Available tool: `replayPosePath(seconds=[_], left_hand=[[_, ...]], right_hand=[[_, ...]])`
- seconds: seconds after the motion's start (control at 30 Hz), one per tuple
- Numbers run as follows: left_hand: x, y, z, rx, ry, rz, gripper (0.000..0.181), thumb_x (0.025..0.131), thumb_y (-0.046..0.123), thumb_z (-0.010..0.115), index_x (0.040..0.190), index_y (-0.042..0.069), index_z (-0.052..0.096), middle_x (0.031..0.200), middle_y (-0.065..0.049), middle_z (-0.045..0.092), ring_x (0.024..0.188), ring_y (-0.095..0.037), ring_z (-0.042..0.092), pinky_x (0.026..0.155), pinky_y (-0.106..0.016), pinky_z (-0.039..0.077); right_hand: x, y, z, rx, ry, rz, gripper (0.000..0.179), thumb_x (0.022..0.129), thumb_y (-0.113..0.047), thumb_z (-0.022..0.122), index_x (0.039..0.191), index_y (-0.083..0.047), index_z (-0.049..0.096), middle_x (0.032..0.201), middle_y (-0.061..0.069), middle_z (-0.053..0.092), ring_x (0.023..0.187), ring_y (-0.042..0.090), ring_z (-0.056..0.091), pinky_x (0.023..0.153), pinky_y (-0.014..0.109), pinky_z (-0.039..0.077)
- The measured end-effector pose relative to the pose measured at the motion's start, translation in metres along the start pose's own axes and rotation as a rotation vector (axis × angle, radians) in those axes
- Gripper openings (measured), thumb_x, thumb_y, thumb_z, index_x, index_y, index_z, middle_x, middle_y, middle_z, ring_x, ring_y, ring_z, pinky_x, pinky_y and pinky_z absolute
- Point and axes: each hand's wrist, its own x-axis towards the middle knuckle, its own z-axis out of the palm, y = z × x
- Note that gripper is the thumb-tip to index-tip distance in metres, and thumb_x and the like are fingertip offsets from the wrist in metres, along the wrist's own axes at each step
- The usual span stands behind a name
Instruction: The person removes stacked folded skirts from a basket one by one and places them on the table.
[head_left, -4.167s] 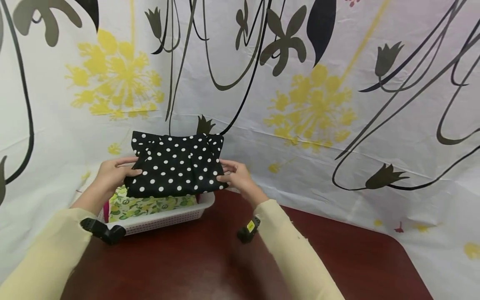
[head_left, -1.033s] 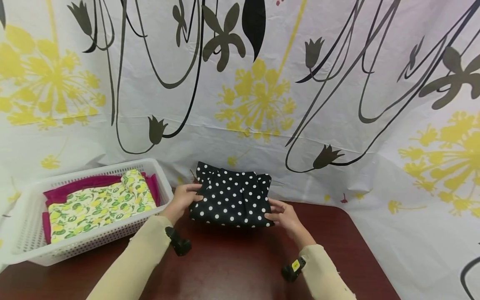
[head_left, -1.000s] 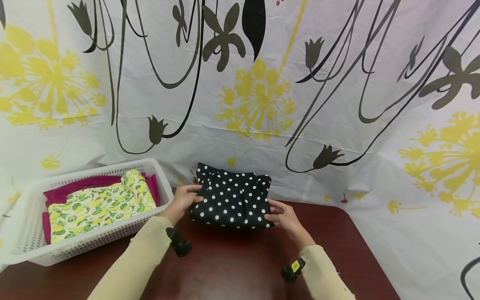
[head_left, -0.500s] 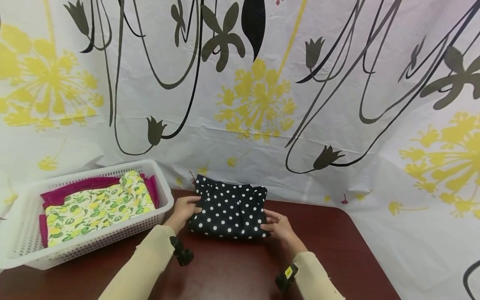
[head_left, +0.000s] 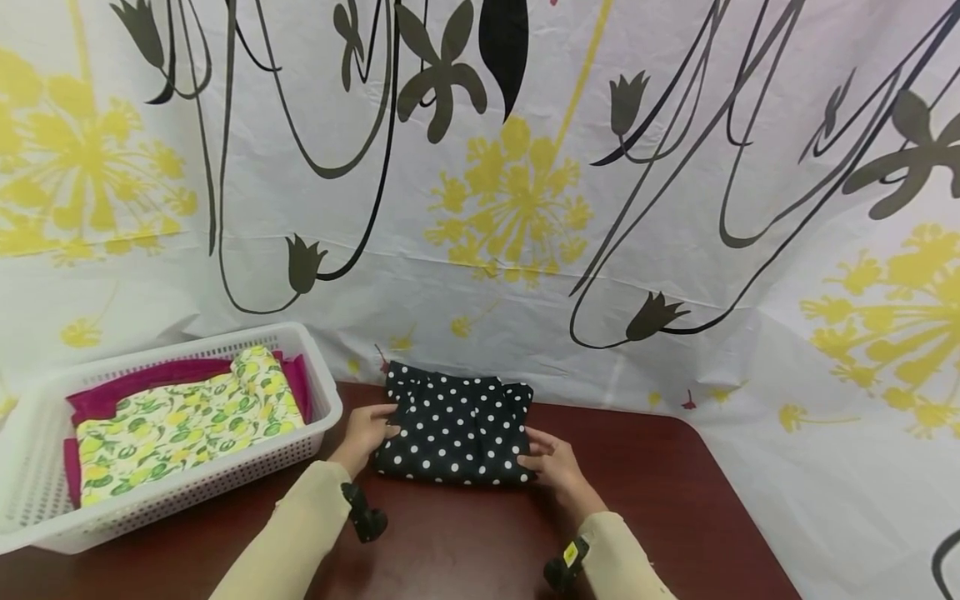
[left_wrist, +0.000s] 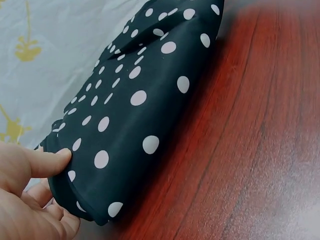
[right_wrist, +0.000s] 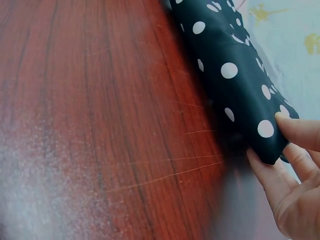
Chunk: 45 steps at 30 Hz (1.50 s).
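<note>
A folded black cloth garment with white polka dots lies low over the dark red table, near its back edge. My left hand pinches its left end, thumb on top and fingers beneath; in the left wrist view the thumb presses the layered edge. At the opposite end my right hand grips the fold. The right wrist view has that thumb above the cloth and the other fingers under the corner. Folded layers show along the left side.
On the left stands a white perforated plastic basket. Inside it lie a lemon-print folded cloth and a magenta cloth under it. A patterned white curtain hangs behind the reddish-brown table.
Both hands have carried the polka-dot garment from over the basket to the right, then lowered it toward the table and nearer. The lemon-print cloth in the basket has come into full view.
</note>
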Motion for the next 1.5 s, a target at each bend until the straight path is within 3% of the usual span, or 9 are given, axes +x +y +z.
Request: replayPosePath(seconds=[0.33,0.53,0.8,1.07,1.33,1.5], left_hand=[[0.002,-0.011,-0.003,0.055,-0.004,0.015,0.041,0.080,-0.008,0.060,0.120,-0.009,0.055,0.123,-0.029,0.049,0.112,-0.041,0.047,0.093,-0.048,0.039],[0.001,-0.017,-0.006,0.129,0.003,0.043,0.045,0.076,-0.007,0.066,0.119,-0.011,0.054,0.116,-0.030,0.053,0.102,-0.040,0.053,0.086,-0.047,0.044],[0.003,-0.020,-0.010,0.137,0.004,0.065,0.043,0.073,-0.002,0.071,0.114,-0.007,0.059,0.108,-0.026,0.058,0.095,-0.036,0.057,0.078,-0.042,0.048],[-0.008,0.001,-0.013,0.130,-0.030,0.050,0.039,0.074,-0.005,0.065,0.111,-0.011,0.059,0.106,-0.027,0.059,0.095,-0.036,0.057,0.079,-0.044,0.047],[-0.011,0.017,-0.017,0.116,-0.086,0.083,0.038,0.077,-0.002,0.063,0.114,-0.011,0.057,0.110,-0.027,0.058,0.093,-0.031,0.057,0.075,-0.039,0.048],[-0.018,0.023,-0.023,0.073,-0.139,0.078,0.042,0.077,0.001,0.065,0.117,-0.010,0.056,0.103,-0.023,0.063,0.082,-0.025,0.058,0.063,-0.034,0.046]], right_hand=[[-0.001,0.005,0.004,0.017,-0.009,0.010,0.054,0.079,0.004,0.066,0.130,0.004,0.047,0.097,0.013,0.064,0.076,0.021,0.063,0.064,0.037,0.053],[-0.005,0.005,0.005,-0.033,-0.055,0.019,0.056,0.081,0.001,0.065,0.131,0.006,0.043,0.097,0.017,0.060,0.077,0.020,0.062,0.066,0.038,0.053],[-0.002,0.005,-0.002,-0.091,-0.111,0.034,0.059,0.081,-0.004,0.067,0.133,0.006,0.040,0.102,0.021,0.059,0.080,0.023,0.062,0.068,0.043,0.053],[-0.007,-0.013,-0.024,-0.214,-0.229,0.043,0.059,0.083,-0.009,0.065,0.133,0.007,0.038,0.103,0.019,0.059,0.086,0.028,0.060,0.070,0.046,0.052],[-0.015,-0.034,-0.044,-0.269,-0.247,0.036,0.056,0.086,-0.014,0.063,0.134,0.004,0.039,0.114,0.022,0.056,0.092,0.035,0.060,0.071,0.048,0.052],[-0.015,-0.045,-0.045,-0.293,-0.281,0.002,0.058,0.087,-0.019,0.064,0.135,0.002,0.039,0.116,0.022,0.056,0.092,0.032,0.061,0.072,0.046,0.052]])
